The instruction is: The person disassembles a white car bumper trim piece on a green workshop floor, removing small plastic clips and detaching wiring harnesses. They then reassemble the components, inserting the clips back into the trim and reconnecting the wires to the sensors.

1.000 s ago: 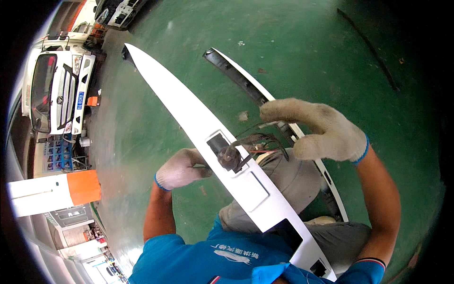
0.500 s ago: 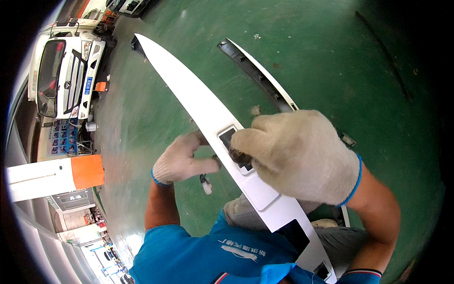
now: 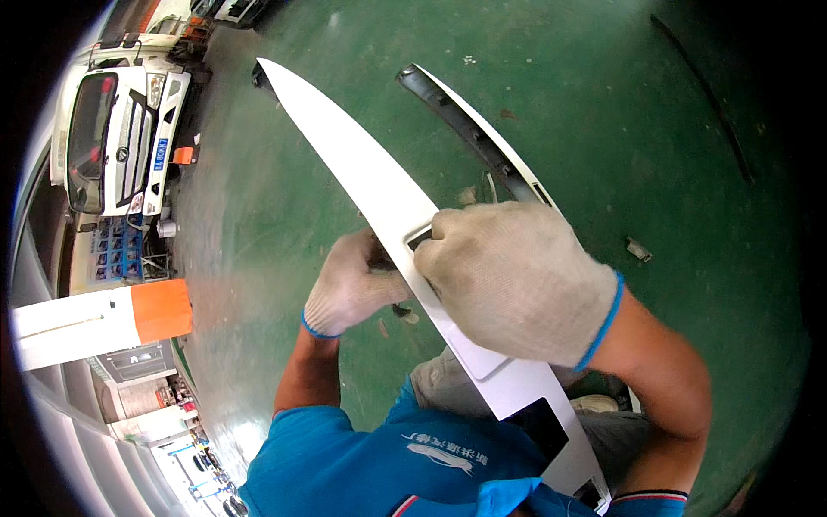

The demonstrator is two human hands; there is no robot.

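Observation:
A long white trim panel (image 3: 362,177), pointed at its far end, slants from the far left down across my lap. My right hand (image 3: 525,289), in an off-white knit glove with a blue cuff, is closed over a framed dark recess (image 3: 419,239) in the panel. It hides most of the recess, and its fingertips are out of sight. At the panel's left edge, my gloved left hand (image 3: 349,284) has its fingers curled in, their tips reaching under the panel; what they grip is hidden. Nearer me, the panel has a raised rectangle (image 3: 478,358) and a dark opening (image 3: 538,428).
Beyond my right hand, a second white-and-black trim piece (image 3: 469,129) lies on the green floor (image 3: 603,112). A small metallic piece (image 3: 637,250) and a thin black strip (image 3: 706,95) lie farther right. An orange-and-white post (image 3: 159,310) and a white truck (image 3: 121,142) stand at left.
My right hand has shifted slightly left and curled down over the recess. My left hand has moved right, its fingers now partly under the panel edge. The panel's far tip has shifted slightly right.

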